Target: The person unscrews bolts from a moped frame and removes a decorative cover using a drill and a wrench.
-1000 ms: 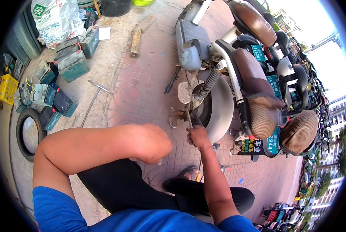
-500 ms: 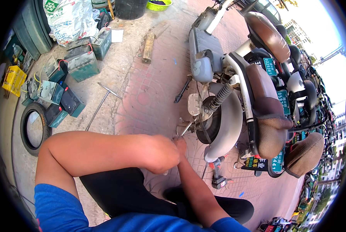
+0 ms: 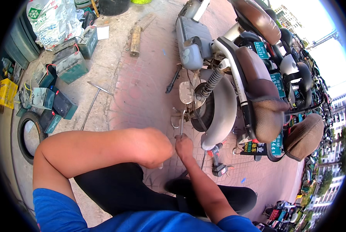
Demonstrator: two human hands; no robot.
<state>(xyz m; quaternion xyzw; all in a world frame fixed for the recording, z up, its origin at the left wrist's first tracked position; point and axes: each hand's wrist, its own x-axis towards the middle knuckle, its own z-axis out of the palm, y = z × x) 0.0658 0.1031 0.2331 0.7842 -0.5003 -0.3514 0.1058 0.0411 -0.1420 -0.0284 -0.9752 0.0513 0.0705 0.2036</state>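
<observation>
White digits and characters are borne by teal plates (image 3: 261, 50); yellow characters are printed on a black sign (image 3: 254, 149); lettering and a green snowflake emblem (image 3: 34, 14) are carried by a white bag (image 3: 57, 29).

The slim metal tool (image 3: 182, 125) is gleaming smooth and silvery. Near it, the scooter's mudguard (image 3: 225, 106) is looking smooth and matt, while its coil spring (image 3: 211, 83) is showing dull metal. The brown seat (image 3: 253, 63) is looking smooth, like leather or vinyl, and its mesh cover (image 3: 266, 120) is appearing clothlike. At the left edge of the brick paving (image 3: 142, 85), 1 wood block (image 3: 135, 41) is looking rough. Near the concrete's right edge, 1 T-shaped tool (image 3: 91, 106) is showing smooth metal. The white sack (image 3: 53, 23) is looking crinkled, like thin plastic
</observation>
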